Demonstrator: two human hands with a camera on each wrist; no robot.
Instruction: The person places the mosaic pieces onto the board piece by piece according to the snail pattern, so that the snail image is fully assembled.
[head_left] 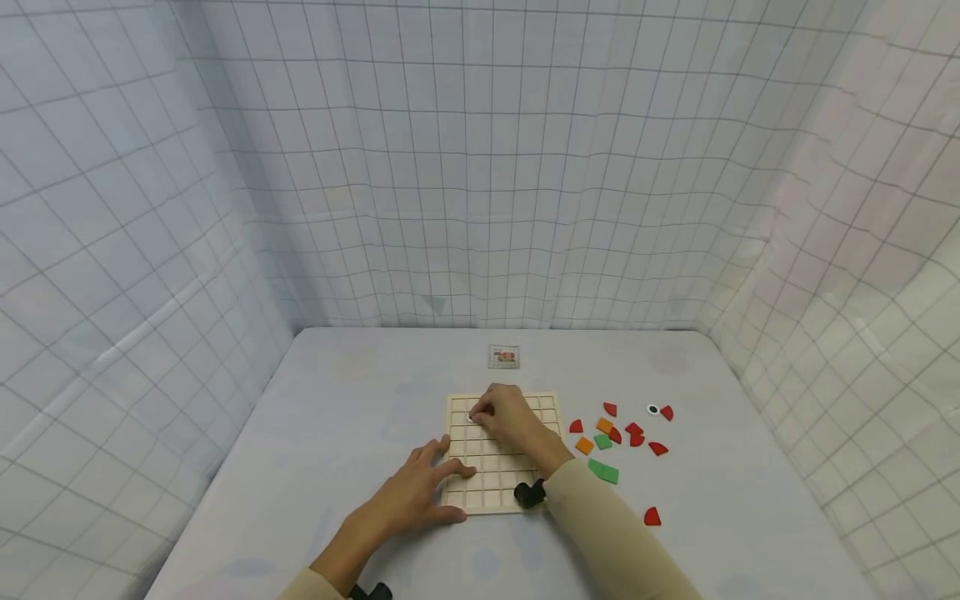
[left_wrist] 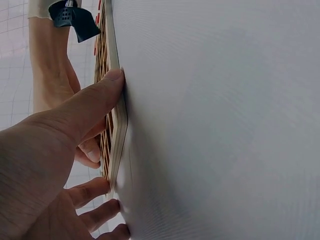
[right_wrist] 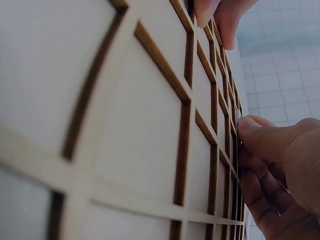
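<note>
A pale wooden grid board (head_left: pixel 491 482) with square compartments lies on the white table. My left hand (head_left: pixel 420 492) rests at the board's left side, fingers spread; its thumb (left_wrist: pixel 107 85) touches the near edge in the left wrist view. My right hand (head_left: pixel 508 412) reaches over the upper left compartments. Its thumb and fingertips pinch a small white piece with a dark spot (head_left: pixel 471 417), mostly hidden by the fingers. In the right wrist view the right hand (right_wrist: pixel 285 165) is low against the board's grid (right_wrist: pixel 185 145).
Right of the board lie loose flat pieces: several red wedges (head_left: pixel 652 517), orange squares (head_left: pixel 584 446), green squares (head_left: pixel 611 474) and a white disc with a black oval (head_left: pixel 653 409). A small picture card (head_left: pixel 504 357) lies behind the board. Gridded white sheets (head_left: pixel 465 167) enclose the table.
</note>
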